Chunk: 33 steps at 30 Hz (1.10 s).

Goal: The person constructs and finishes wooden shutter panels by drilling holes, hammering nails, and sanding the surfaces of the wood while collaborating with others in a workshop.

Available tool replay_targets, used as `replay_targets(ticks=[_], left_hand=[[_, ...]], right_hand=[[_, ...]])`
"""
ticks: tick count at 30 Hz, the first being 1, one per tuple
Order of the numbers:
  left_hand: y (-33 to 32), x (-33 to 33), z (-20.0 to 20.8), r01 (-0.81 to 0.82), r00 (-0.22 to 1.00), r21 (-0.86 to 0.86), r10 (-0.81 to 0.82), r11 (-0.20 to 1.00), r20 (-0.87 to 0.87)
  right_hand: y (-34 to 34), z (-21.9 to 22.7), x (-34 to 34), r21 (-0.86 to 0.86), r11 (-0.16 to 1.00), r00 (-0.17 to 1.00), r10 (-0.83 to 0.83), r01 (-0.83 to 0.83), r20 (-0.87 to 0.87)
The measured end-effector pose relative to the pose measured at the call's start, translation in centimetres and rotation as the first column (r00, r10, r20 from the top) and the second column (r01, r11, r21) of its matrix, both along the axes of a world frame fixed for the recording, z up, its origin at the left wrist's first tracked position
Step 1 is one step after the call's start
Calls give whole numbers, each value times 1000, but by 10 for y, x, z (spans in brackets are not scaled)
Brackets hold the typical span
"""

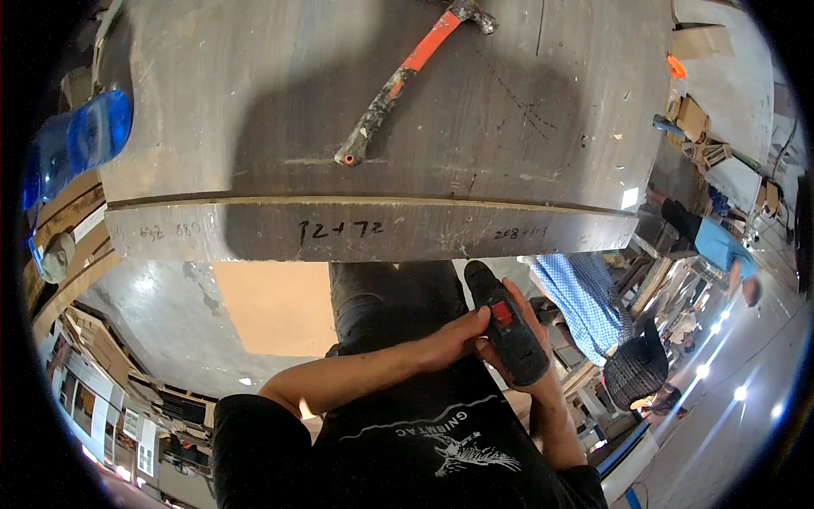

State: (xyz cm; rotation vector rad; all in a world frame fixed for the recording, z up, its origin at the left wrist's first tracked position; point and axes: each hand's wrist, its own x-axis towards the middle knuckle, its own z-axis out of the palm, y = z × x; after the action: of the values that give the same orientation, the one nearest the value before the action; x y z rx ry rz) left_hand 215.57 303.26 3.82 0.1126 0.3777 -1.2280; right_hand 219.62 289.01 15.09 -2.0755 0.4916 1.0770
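A dark cordless drill [519,348] with a red patch on top is held between my two hands, in front of my body. My right hand [536,327] wraps round it from the right side. From the left, my left hand [460,338] is closed against the drill's side, its fingers partly hidden. The drill's nose points at the near edge of a grey-brown board [407,231] with handwritten marks. Whether the tip touches that edge I cannot tell. A claw hammer [428,47] with an orange and black handle lies on the wide worktop [195,110] beyond.
Left of the worktop lies a large blue water bottle [97,127]. At the right, a person in a checked blue shirt [577,297] and dark cap stands close by, and another in a blue top [725,246] is farther off. Cardboard pieces [694,119] lie at the far right.
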Motion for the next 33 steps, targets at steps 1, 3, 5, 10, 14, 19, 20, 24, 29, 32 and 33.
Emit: replay_targets(ticks=[1,3,5,10,14,19,20,24,29,32,33], left_hand=[[-1,1,0,-2,1000,1,2,1000,3],[-4,4,0,23,998,61,-19,998,-63],[-2,1,1,12,999,100,-8,995,-37],[5,11,7,0,1000,125,-3,992,27],[7,12,4,39,997,98,-46,994,67],[14,3,4,66,998,32,-66,997,-1],[12,2,1,46,999,4,-46,999,-21],[9,10,8,-51,992,-38,47,998,-115],[-7,2,3,-77,973,-91,55,993,-225],[-9,12,8,-89,976,-65,75,994,-202],[-9,15,10,-40,985,-38,33,998,-170]], right_hand=[[0,0,-3,1,1000,1000,2,-2,3],[1,-3,-12,79,982,984,-175,172,28],[8,4,-7,76,979,982,-187,187,-4],[10,6,-3,12,989,988,-145,145,-55],[8,-3,-8,49,989,988,-140,137,58],[16,6,8,-79,994,994,84,-78,73],[14,6,11,-82,993,993,88,-82,73],[11,10,27,-78,988,991,127,-130,-40],[-8,5,33,-50,952,952,297,-301,-68],[-14,-1,30,-6,966,966,258,-258,-11],[-18,-4,24,-12,964,963,267,-267,44]])
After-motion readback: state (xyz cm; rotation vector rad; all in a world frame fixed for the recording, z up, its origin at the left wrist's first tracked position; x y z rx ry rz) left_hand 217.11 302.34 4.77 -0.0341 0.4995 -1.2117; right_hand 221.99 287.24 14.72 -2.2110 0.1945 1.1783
